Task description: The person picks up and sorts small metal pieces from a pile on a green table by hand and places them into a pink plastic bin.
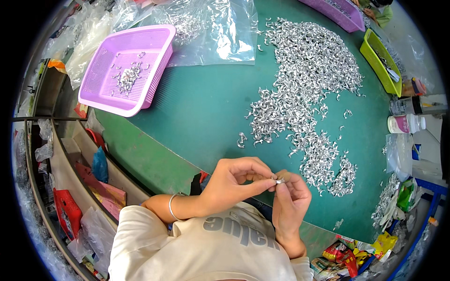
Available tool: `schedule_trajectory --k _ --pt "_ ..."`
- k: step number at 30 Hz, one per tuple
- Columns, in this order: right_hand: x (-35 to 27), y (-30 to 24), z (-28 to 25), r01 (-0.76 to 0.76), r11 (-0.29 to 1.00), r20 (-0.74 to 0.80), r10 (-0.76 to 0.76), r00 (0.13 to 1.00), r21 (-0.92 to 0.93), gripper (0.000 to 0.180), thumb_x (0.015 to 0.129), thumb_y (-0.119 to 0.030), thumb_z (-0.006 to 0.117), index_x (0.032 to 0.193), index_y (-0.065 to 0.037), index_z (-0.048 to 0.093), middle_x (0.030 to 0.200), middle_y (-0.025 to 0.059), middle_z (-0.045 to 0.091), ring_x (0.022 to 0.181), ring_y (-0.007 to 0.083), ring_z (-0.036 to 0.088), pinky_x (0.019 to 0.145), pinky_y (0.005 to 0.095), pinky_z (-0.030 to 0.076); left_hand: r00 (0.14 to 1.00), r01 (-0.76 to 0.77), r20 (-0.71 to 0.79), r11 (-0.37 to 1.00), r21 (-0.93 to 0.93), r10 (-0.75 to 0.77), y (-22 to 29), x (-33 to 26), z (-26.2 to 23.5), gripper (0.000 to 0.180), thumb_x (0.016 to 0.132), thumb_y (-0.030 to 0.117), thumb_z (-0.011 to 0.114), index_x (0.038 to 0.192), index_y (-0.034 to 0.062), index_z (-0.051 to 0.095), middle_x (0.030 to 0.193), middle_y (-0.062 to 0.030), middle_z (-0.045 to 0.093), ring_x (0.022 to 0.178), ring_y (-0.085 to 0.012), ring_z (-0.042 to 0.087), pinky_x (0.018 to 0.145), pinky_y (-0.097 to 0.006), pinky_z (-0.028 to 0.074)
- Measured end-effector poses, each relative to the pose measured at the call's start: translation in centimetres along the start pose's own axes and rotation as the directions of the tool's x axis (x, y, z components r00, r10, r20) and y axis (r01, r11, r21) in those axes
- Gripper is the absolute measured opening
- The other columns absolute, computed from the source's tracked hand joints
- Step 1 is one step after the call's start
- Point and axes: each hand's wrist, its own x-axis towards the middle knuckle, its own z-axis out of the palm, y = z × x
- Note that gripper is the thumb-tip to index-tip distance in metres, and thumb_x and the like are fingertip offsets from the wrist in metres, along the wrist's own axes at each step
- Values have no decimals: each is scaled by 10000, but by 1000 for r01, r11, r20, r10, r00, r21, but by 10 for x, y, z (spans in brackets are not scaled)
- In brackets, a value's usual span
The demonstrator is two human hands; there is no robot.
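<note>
Close to my body, at the near edge of the green table, my left hand and my right hand meet fingertip to fingertip. Between them is a small curved silver metal piece, pinched by the thumb and fingers of both; its finer shape is too small to tell. Just beyond my right hand spreads a large heap of similar curved metal pieces, reaching to the far side of the table. A few loose pieces lie apart, left of the heap.
A purple plastic basket with some metal pieces stands at the far left, beside a clear plastic bag. Along the right edge are a green basket and a white bottle. Another person's hand shows at the far right.
</note>
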Motion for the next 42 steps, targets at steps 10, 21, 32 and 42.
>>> schedule_trajectory --k 10,21,32,42 --pt "-1 3 3 53 978 -25 -59 998 -200 86 788 77 542 867 43 545 813 80 559 743 146 520 672 243 423 992 124 -9 990 -70 -125 2 -1 -5 71 802 -20 579 861 -50 605 851 -96 581 729 -130 564 624 -227 458" --pt "17 15 -6 259 774 0 -318 948 -578 112 704 56 619 792 13 564 741 81 566 681 179 496 630 266 391 923 384 213 725 -572 -321 -10 1 -28 111 836 89 499 873 -13 527 757 -87 577 642 -138 534 563 -229 421" --pt "64 50 17 455 -137 475 -249 844 -880 174 731 -79 618 902 -58 600 958 58 520 874 223 468 758 360 310 929 6 -370 1000 20 1 -15 -14 -53 182 824 16 504 999 -19 540 849 -23 506 709 -76 436 625 -202 362" --pt "50 33 7 317 445 222 -254 942 -837 82 716 -9 617 787 -39 587 860 53 566 819 216 484 762 317 326 961 -83 -233 959 270 149 -20 -4 -55 228 813 -30 558 1041 -15 558 840 -12 515 644 -38 363 581 -183 322"
